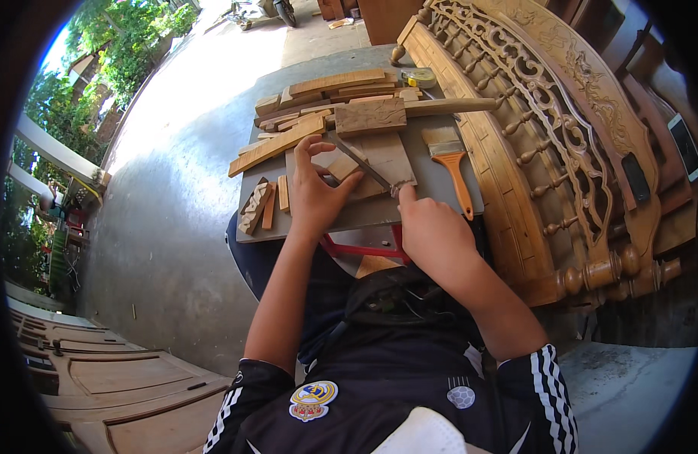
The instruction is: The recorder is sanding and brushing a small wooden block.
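My left hand (319, 185) curves its thumb and fingers around a small light wood block (340, 168) on a flat wooden board (394, 157). Across the board, beside the block, slants a long thin dark metal blade (370, 168). My right hand (438, 234) is closed at the blade's near end, its index finger pointing forward; any handle is hidden inside the fist. Just beyond the board lies a wooden mallet (370, 117), its handle pointing right. A wide paintbrush (453, 170) with an orange handle rests right of the board.
Several wood strips (326, 85) are piled across the grey tabletop (432, 129), near a tape measure (419, 77). A carved wooden panel with spindles (508, 144) stands close on the right, with a phone (685, 147) on wood behind. Below the table shows a red frame (356, 248).
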`<action>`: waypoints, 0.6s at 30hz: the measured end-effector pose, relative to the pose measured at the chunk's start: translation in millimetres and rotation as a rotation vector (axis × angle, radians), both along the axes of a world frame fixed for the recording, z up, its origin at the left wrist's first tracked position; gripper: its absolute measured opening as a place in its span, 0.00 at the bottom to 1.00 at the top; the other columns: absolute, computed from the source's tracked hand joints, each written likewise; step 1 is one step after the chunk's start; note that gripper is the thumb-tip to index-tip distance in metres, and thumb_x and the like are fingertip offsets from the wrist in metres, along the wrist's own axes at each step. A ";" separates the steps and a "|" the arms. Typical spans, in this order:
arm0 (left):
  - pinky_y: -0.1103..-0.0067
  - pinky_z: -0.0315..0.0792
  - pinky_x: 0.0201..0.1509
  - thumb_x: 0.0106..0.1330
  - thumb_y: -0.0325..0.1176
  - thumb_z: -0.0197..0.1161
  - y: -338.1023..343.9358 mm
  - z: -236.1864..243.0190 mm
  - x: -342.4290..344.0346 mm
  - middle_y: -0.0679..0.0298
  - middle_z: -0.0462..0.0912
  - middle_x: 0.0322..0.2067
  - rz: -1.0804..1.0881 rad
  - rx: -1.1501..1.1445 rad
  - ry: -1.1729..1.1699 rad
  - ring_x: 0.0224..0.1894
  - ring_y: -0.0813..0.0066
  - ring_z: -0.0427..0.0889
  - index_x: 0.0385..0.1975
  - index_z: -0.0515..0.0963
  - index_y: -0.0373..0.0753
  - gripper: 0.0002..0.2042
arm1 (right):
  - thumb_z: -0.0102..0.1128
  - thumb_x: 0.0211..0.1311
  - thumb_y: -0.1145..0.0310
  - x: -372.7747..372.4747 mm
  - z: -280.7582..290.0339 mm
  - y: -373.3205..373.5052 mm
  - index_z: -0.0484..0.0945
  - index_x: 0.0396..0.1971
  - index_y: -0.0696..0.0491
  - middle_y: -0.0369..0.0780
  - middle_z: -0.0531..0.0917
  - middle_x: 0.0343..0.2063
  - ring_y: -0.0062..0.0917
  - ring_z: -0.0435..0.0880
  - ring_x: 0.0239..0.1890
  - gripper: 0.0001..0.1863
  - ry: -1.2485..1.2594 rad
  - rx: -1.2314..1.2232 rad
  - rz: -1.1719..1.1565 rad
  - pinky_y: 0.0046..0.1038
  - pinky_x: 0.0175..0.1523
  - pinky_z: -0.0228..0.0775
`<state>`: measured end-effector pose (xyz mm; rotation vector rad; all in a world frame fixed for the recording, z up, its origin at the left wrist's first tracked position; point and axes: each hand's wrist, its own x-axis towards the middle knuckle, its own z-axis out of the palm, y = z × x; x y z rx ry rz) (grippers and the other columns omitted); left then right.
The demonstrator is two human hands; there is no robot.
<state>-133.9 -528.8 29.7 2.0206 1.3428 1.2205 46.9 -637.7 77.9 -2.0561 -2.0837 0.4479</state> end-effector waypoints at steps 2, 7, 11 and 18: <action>0.73 0.77 0.44 0.49 0.35 0.80 -0.2 -1.0 -0.6 0.62 0.80 0.52 0.009 0.018 0.004 0.37 0.66 0.80 0.62 0.62 0.40 0.41 | 0.51 0.66 0.75 2.0 3.7 -10.2 0.70 0.46 0.61 0.52 0.86 0.29 0.46 0.89 0.35 0.11 -0.019 0.008 0.008 0.43 0.40 0.83; 0.71 0.77 0.44 0.50 0.35 0.80 -0.7 -0.9 -2.4 0.62 0.81 0.51 0.010 0.018 0.039 0.37 0.64 0.82 0.62 0.62 0.40 0.41 | 0.53 0.66 0.73 13.0 21.7 -42.5 0.69 0.43 0.60 0.51 0.86 0.26 0.46 0.89 0.33 0.09 -0.104 -0.069 -0.005 0.43 0.38 0.83; 0.74 0.78 0.41 0.50 0.36 0.81 3.4 0.9 -5.0 0.61 0.85 0.42 -0.002 -0.065 0.002 0.34 0.68 0.83 0.60 0.63 0.39 0.39 | 0.52 0.67 0.73 10.7 27.3 -27.3 0.71 0.42 0.60 0.50 0.86 0.27 0.45 0.89 0.34 0.08 -0.159 -0.020 0.012 0.42 0.38 0.83; 0.75 0.78 0.38 0.48 0.38 0.83 3.2 -4.9 -2.3 0.60 0.87 0.37 0.023 -0.009 0.001 0.31 0.71 0.83 0.53 0.68 0.39 0.35 | 0.50 0.67 0.73 -18.3 7.3 36.2 0.74 0.40 0.60 0.50 0.87 0.31 0.43 0.89 0.40 0.07 -0.039 0.066 0.038 0.39 0.43 0.83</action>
